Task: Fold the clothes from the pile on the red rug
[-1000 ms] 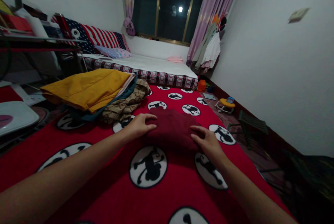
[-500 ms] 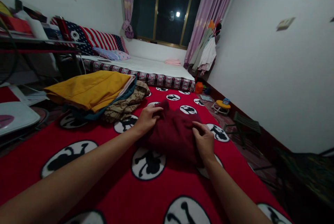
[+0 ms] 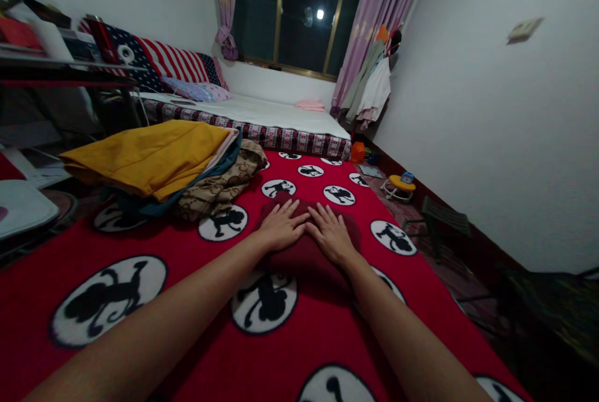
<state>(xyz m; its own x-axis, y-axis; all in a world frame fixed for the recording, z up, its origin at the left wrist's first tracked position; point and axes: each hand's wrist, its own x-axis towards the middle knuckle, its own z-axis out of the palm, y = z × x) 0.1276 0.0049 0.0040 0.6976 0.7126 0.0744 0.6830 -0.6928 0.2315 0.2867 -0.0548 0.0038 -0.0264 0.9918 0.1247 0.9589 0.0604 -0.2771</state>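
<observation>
A dark maroon piece of folded cloth (image 3: pixel 309 268) lies on the red blanket (image 3: pixel 196 339) with black-and-white round prints. My left hand (image 3: pixel 283 226) rests flat on the cloth's far left part, fingers stretched out. Beside it, my right hand (image 3: pixel 331 235) also lies palm down on the cloth with its fingers spread. The thumbs of both hands meet near the cloth's middle. Whether the cloth is a garment, I cannot tell, since the hands cover much of it.
Left of the hands is a pile of folded clothes, with a yellow garment (image 3: pixel 154 152) on top and a brown patterned one (image 3: pixel 224 183) beside it. A white-covered bed (image 3: pixel 262 108) stands at the back. On the right are a yellow stool (image 3: pixel 400 183) and a dark folding stool (image 3: pixel 444 218).
Both hands have let go of the cloth's edges and moved together, now lying flat on top. The cloth's raised far left corner is down, and the cloth looks flatter.
</observation>
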